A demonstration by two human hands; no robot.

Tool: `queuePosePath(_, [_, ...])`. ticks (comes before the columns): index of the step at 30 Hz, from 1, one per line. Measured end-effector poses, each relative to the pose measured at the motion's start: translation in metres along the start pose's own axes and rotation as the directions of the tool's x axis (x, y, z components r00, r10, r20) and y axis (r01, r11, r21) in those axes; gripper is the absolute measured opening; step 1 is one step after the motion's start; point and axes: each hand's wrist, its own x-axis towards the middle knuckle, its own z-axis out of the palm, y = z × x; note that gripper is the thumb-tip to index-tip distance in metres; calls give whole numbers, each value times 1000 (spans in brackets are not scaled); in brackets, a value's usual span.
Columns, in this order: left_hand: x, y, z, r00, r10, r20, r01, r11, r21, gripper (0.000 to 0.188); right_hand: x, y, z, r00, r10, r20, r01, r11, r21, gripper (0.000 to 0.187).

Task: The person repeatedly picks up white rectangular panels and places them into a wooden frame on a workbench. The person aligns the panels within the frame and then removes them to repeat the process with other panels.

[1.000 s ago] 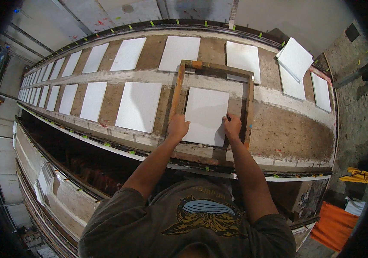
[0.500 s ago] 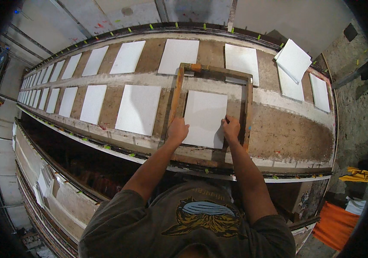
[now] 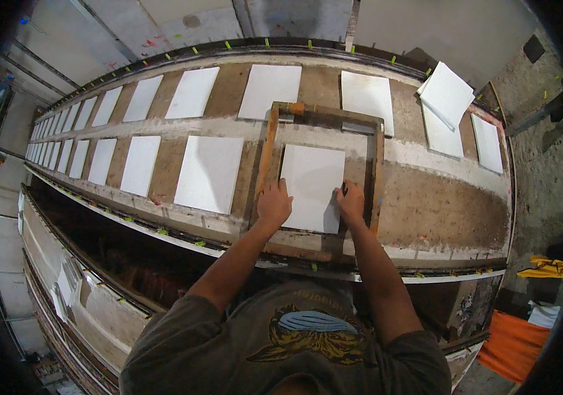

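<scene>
A wooden frame [image 3: 271, 143] lies on the long table, around one white rectangular sheet [image 3: 313, 178]. My left hand [image 3: 275, 207] rests at the sheet's left edge, beside the frame's left bar, with its fingers stretched forward and apart. At the sheet's right edge is my right hand [image 3: 352, 201], thumb and fingers bent together in a pinch. A small dark spot shows between them; whether it is an object or shadow I cannot make out. Whether a mesh spans the frame is also unclear.
Two rows of white sheets [image 3: 208, 174] run along the table [image 3: 446, 204] to the far left. Loose sheets [image 3: 446, 95] lie stacked askew at the back right. Green clips [image 3: 314, 266] line the table's edges. An orange cloth [image 3: 513, 345] hangs at the lower right.
My left hand has opened, its fingers now reaching forward beside the sheet. My right hand stays at the right edge, with its fingers slightly shifted. The view has tilted a little.
</scene>
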Motion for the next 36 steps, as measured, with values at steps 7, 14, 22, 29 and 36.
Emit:
queuePosePath(7, [46, 8, 36, 946, 281, -161, -261, 956, 132, 71, 22, -38, 6, 969, -248, 6, 242, 938, -248, 60])
queuePosePath(14, [60, 3, 57, 965, 256, -56, -255, 967, 32, 72, 23, -34, 33, 970, -154, 186, 203, 936, -288, 72])
queuePosePath(22, [55, 6, 52, 978, 205, 35, -207, 978, 39, 69, 23, -42, 32, 961, -98, 258, 186, 921, -343, 78])
queuePosePath(29, [61, 0, 60, 964, 259, -67, -257, 966, 41, 72, 27, -39, 33, 966, -144, 216, 203, 939, -278, 75])
queuePosePath(36, [36, -31, 10, 969, 123, -212, -130, 991, -20, 77, 16, -11, -48, 994, -99, -42, 80, 941, -329, 76])
